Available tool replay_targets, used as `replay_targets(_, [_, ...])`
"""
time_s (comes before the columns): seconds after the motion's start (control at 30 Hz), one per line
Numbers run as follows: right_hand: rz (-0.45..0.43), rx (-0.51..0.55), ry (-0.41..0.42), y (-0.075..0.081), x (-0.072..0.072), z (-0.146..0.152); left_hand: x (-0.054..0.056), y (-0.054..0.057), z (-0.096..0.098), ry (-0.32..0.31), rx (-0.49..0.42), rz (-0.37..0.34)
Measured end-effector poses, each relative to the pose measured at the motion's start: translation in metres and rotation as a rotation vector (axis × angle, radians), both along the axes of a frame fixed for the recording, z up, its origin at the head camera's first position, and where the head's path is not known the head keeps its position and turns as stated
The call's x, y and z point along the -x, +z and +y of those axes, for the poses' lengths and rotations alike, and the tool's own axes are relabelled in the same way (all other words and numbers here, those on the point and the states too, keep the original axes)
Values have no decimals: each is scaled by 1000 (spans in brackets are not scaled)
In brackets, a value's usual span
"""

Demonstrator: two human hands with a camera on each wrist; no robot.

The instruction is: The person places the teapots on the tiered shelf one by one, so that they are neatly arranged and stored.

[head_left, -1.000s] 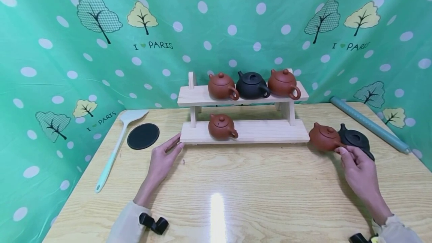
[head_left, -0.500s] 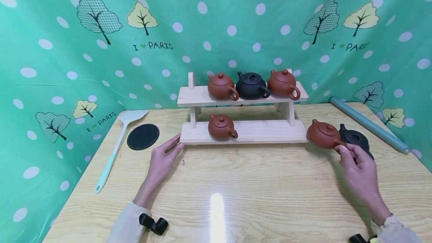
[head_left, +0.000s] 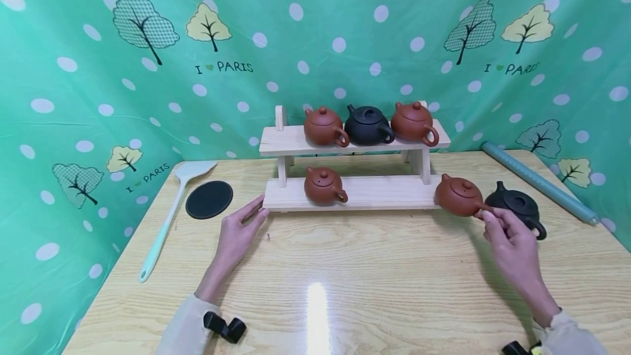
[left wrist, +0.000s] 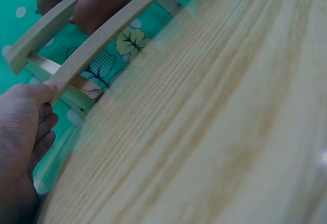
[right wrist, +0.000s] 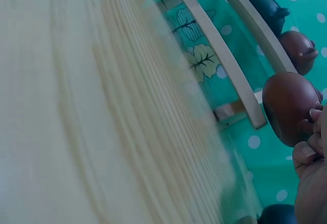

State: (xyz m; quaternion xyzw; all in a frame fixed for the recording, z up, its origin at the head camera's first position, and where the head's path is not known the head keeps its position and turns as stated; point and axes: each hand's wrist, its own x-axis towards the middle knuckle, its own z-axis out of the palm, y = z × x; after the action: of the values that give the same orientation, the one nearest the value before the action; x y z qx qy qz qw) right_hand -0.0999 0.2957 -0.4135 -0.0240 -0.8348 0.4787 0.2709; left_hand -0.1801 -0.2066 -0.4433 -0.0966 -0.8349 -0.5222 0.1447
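Note:
My right hand [head_left: 515,248] pinches the handle of a reddish-brown teapot [head_left: 458,197], held off the table beside the lower tier's right end. In the right wrist view this teapot [right wrist: 287,104] appears close to the shelf end. My left hand [head_left: 236,237] grips the left front corner of a two-tier wooden shelf [head_left: 394,193], its thumb against the edge. On the lower tier sits another brown teapot [head_left: 322,186]. Along the top tier stand a brown teapot [head_left: 322,126], a black teapot [head_left: 367,126] and a second brown one [head_left: 413,122].
A black teapot [head_left: 515,204] stands on the table just right of my right hand. Behind it lies a green roll [head_left: 539,182]. At the left are a pale spatula [head_left: 170,223] and a round black coaster [head_left: 209,199]. A polka-dot cloth [head_left: 340,26] hangs behind the table.
My right hand has carried the brown teapot up and to the left, away from the black teapot and towards the shelf's right end. The left hand stays at its corner.

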Motion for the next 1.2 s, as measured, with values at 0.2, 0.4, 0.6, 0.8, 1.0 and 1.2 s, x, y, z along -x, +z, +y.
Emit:
replay_targets(0.2, [20,17,34,1,3,-10,0,0,0,6,5,-6])
replay_targets(0.4, [20,27,55,1,6,-18,0,0,0,-5,-7,14])
replay_targets(0.6, [20,33,76,-2,9,-22,0,1,0,-7,-5,15])
replay_targets(0.8, [16,42,106,-2,12,-29,0,0,0,-6,-2,1])
replay_targets(1.0, [28,51,141,-1,16,-36,0,0,-1,-10,-6,0])
replay_targets(1.2, [43,86,187,1,19,-44,0,-1,-1,-8,5,10])
